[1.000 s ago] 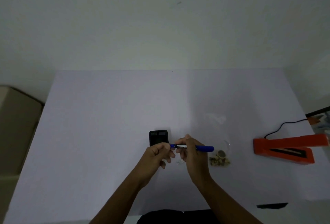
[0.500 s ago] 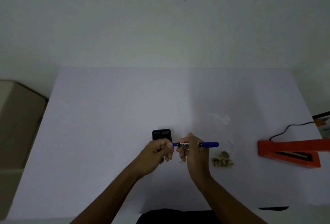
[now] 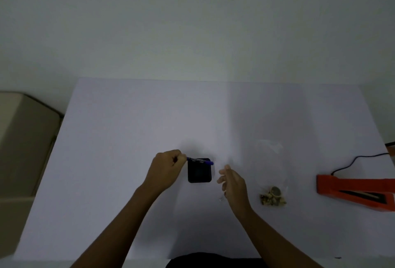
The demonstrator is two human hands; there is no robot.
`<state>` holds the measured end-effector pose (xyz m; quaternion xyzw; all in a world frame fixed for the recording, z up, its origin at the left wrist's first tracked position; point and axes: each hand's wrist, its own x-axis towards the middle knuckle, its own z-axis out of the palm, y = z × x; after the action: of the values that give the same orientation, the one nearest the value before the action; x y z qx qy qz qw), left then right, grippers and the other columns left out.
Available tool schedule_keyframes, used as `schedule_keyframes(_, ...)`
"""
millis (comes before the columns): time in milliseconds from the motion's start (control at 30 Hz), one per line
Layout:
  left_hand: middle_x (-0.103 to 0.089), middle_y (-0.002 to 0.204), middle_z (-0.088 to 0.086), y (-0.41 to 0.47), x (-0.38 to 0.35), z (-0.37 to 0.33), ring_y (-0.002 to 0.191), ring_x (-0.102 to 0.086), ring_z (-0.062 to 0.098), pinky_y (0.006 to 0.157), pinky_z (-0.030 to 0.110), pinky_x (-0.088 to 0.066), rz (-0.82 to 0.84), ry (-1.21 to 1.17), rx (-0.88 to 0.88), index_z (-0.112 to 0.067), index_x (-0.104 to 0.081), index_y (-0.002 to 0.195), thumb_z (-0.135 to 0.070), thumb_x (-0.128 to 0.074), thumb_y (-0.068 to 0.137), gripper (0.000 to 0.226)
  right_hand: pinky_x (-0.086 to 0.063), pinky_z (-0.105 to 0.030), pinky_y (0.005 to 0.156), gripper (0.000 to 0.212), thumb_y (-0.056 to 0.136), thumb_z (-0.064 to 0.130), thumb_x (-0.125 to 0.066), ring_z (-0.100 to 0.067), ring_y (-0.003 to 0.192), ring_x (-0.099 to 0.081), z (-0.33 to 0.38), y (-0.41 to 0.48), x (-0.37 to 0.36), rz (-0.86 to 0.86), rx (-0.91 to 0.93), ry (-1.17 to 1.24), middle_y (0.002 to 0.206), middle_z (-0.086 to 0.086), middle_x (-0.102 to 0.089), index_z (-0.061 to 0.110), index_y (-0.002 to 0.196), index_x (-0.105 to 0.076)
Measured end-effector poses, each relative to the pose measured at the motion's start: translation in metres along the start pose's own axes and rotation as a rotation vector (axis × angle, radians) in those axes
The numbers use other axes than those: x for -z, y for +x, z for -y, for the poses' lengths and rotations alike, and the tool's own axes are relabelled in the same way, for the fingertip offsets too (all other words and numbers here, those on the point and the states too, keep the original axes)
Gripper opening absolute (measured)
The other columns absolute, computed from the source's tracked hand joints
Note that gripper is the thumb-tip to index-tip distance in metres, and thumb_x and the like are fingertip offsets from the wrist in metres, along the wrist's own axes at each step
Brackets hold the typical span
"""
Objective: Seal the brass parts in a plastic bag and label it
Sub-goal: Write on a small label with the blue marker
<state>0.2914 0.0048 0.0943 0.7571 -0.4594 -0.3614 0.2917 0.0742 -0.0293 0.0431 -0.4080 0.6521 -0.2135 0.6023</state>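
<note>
Left hand (image 3: 165,168) pinches the blue marker (image 3: 199,160) over a black holder (image 3: 199,170); right hand (image 3: 232,182) hangs open, empty. Brass parts (image 3: 272,196) lie apparently bagged beside it; a careless sweep could scatter them

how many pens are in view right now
1. A blue pen is held at one end by the left hand, lying across the far edge of the black holder. The right hand is open and empty. The holder's inside is too dark to rule out more.
</note>
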Motion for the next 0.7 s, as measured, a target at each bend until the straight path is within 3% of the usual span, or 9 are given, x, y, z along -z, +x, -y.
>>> schedule_keyframes(67,-0.04,0.047,-0.003,0.008,0.0,0.009,0.043,-0.031,0.007,0.046,0.023,-0.027,-0.003,0.104,0.013,-0.002,-0.051,0.061,-0.026,-0.053,0.092,0.039,-0.044,-0.025,0.049,0.039,0.1,0.036,-0.048,-0.015,0.059,-0.052,-0.014,0.006,0.002,0.0,0.042,-0.136,0.078,-0.018,-0.064,0.006,0.083,-0.065)
schedule_keyframes(167,-0.04,0.046,-0.001,0.014,-0.012,0.019,0.043,-0.032,0.01,0.045,0.024,-0.029,0.04,0.203,0.051,-0.004,-0.048,0.056,-0.03,-0.055,0.09,0.043,-0.051,-0.035,0.062,0.025,0.098,0.034,-0.051,-0.015,0.065,-0.056,-0.029,0.012,-0.001,0.045,0.058,-0.242,0.082,-0.01,-0.067,0.016,0.086,-0.064)
schedule_keyframes(333,-0.044,0.05,-0.005,0.019,-0.039,0.029,0.047,-0.041,0.012,0.047,0.023,-0.032,0.129,0.263,0.121,-0.02,-0.04,0.052,-0.033,-0.055,0.091,0.043,-0.046,-0.028,0.059,0.017,0.097,0.031,-0.054,-0.016,0.071,-0.06,-0.036,0.022,-0.017,0.11,0.042,-0.282,0.081,-0.002,-0.065,0.018,0.096,-0.064)
schedule_keyframes(467,-0.055,0.068,-0.002,0.019,-0.058,0.036,0.06,-0.052,0.014,0.05,0.022,-0.035,0.116,0.246,0.107,-0.018,-0.05,0.073,-0.036,-0.047,0.098,0.031,-0.048,-0.028,0.056,0.017,0.097,0.029,-0.055,-0.012,0.064,-0.058,-0.033,0.026,-0.027,0.124,0.03,-0.228,0.074,-0.005,-0.065,0.015,0.094,-0.064)
schedule_keyframes(567,-0.056,0.079,-0.001,0.016,-0.072,0.045,0.068,-0.052,0.013,0.056,0.02,-0.036,0.062,0.092,0.129,-0.016,-0.05,0.084,-0.034,-0.046,0.099,0.024,-0.048,-0.023,0.052,0.016,0.097,0.026,-0.057,-0.011,0.062,-0.06,-0.029,0.031,-0.031,0.102,0.021,-0.179,0.075,-0.008,-0.066,0.012,0.094,-0.064)
schedule_keyframes(700,-0.06,0.1,0.001,0.016,-0.084,0.052,0.086,-0.058,0.013,0.072,0.024,-0.05,-0.027,-0.064,0.127,-0.018,-0.05,0.105,-0.023,-0.05,0.098,0.008,-0.049,-0.019,0.05,0.019,0.097,0.025,-0.056,-0.008,0.061,-0.063,-0.022,0.041,-0.038,0.077,0.03,-0.149,0.08,-0.009,-0.07,0.008,0.097,-0.065)
